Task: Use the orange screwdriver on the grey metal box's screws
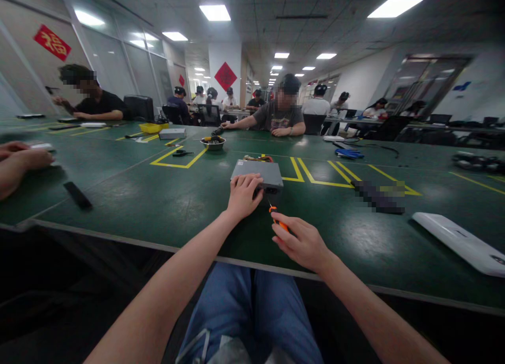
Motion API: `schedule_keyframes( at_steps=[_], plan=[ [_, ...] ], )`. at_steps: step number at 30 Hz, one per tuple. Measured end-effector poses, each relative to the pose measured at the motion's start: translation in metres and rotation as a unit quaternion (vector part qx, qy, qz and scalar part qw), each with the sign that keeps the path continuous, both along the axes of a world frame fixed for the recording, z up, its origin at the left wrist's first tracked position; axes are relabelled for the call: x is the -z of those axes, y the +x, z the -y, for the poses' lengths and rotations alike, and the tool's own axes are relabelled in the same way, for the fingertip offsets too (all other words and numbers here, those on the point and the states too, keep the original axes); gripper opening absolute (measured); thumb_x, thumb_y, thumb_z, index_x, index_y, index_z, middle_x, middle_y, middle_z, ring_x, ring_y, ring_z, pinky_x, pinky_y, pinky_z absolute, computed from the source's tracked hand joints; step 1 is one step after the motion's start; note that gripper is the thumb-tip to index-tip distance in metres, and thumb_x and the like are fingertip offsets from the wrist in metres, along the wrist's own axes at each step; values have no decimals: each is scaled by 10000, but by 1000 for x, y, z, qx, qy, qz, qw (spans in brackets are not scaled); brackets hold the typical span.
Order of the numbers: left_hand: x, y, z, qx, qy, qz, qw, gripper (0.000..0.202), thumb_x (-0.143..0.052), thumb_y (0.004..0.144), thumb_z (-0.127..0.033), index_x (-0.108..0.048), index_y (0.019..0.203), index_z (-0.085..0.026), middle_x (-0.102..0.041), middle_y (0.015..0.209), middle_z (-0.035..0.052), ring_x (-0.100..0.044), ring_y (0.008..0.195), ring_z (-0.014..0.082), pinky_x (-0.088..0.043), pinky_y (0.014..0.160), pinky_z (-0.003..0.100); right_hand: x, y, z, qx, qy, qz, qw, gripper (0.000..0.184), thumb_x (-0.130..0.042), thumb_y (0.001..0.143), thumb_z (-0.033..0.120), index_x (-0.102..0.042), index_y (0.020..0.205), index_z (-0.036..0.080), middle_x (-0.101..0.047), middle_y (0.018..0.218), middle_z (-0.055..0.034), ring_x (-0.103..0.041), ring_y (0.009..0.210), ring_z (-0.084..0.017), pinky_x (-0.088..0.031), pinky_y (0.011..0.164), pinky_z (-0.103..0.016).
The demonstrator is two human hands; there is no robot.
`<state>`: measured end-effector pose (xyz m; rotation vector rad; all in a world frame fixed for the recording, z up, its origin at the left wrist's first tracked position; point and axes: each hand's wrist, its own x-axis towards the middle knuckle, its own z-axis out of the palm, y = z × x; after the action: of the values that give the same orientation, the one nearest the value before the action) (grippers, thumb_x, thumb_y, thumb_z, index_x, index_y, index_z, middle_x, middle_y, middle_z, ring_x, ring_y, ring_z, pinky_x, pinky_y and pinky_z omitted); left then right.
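Note:
A flat grey metal box (pixel 258 172) lies on the green table (pixel 158 206) in front of me. My left hand (pixel 242 194) rests on its near left corner, fingers curled over the edge and gripping it. My right hand (pixel 302 242) is closed round an orange-handled screwdriver (pixel 276 216), whose thin shaft points up toward the box's near edge. Whether the tip touches the box I cannot tell.
A metal bowl (pixel 213 142) with small parts stands behind the box, with coloured wires (pixel 258 158) beside it. A white device (pixel 461 243) lies at the right, a black bar (pixel 78 195) at the left. Another person's hands (pixel 18 161) rest at the far left. People sit across the table.

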<state>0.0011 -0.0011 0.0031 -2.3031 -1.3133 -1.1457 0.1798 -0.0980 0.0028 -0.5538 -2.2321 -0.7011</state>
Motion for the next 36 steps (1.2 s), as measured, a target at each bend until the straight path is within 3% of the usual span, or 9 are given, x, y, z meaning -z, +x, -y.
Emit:
schedule_keyframes(
  at_steps=[36],
  plan=[
    [0,-1,0,4,4,5,1000,239,-502,834,-270,-530,1071,-266,-567,1225,0,-453,1150,198,-264,995,394,1,0,-2,14,5,2,1000,171,-507,846,170,-528,1015,150,-610,1061,-167,-618,875,-188,-539,733,-302]
  ],
)
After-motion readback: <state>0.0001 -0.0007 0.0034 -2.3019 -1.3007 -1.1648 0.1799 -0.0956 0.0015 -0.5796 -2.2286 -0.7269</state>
